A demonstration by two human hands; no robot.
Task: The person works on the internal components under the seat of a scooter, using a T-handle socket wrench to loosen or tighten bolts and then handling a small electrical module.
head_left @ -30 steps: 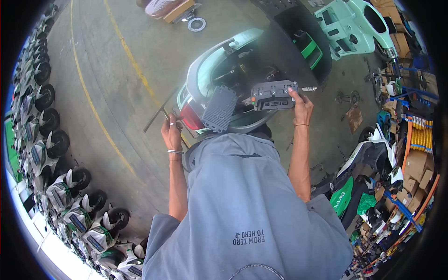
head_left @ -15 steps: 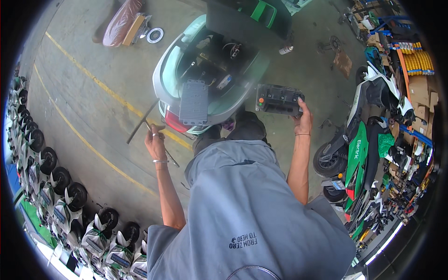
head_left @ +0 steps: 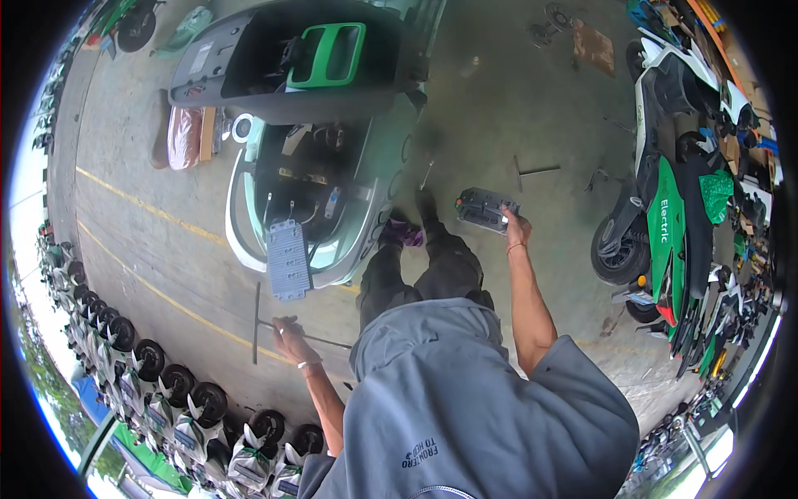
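There are two T-handled tools (head_left: pixel 257 334), one dark module (head_left: pixel 482 209) and one finned grey unit (head_left: pixel 288 259).

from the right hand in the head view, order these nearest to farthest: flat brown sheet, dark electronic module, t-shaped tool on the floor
1. Dark electronic module: held in the right hand, extending to its left.
2. T-shaped tool: on the floor, ahead and slightly right.
3. Flat brown sheet: farther ahead and right, near the picture's top.
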